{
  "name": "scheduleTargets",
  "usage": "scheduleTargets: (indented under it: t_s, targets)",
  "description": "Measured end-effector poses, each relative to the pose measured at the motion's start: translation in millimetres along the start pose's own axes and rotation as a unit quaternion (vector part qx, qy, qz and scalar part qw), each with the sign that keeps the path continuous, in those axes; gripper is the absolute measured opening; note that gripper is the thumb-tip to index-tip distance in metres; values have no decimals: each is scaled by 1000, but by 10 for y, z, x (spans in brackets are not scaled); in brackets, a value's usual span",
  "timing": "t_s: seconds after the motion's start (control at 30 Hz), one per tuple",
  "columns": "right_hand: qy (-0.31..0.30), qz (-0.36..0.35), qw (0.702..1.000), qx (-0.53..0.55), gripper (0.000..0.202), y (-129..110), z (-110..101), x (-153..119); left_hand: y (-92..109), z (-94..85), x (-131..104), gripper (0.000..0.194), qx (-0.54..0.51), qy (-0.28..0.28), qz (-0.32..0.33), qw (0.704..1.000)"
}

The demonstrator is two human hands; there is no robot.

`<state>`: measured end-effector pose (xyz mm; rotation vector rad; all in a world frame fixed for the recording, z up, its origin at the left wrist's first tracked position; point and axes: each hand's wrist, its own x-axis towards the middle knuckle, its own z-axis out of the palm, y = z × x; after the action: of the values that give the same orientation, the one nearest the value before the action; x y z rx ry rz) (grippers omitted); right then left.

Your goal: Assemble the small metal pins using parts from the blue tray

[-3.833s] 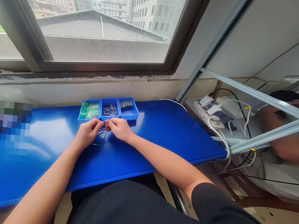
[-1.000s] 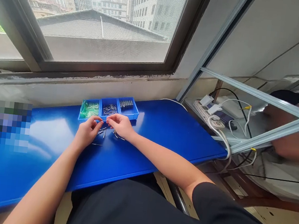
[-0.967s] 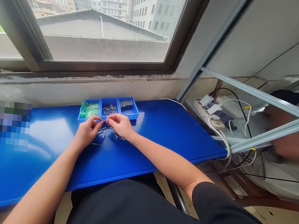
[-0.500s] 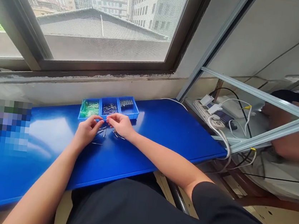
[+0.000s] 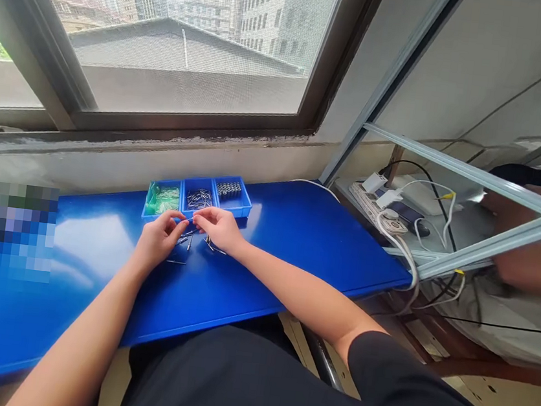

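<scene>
A thin silver metal rod (image 5: 176, 262) lay crosswise on the glossy blue tabletop (image 5: 262, 274), closer to the left hand (image 5: 158, 236) than to the right hand (image 5: 219, 230). Both hands had their fingertips curled close; whether these pinched something small, I could not tell.

What lies between the fingers (image 5: 204, 223) is too small to make out.

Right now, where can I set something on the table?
Free: between the right hand and white cables; also left of the left hand, up to the blurred area. Crowded: around both hands, with thin metal pieces and blue bins.
</scene>
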<state>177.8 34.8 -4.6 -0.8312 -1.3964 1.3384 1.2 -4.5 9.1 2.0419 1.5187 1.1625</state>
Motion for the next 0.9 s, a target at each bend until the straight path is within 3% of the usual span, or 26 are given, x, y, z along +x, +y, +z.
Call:
scheduleTargets:
  t_s: [0.17, 0.43, 0.9]
  targets:
    - [-3, 4, 1000, -2, 33, 7, -1, 3, -14, 8, -1, 22, 2, -3, 8, 1000]
    - [-2, 5, 1000, 5, 33, 1, 4, -1, -49, -16, 27, 30, 44, -2, -5, 999]
    - [7, 10, 1000, 25, 36, 23, 1, 16, -45, 14, 8, 20, -25, -10, -19, 999]
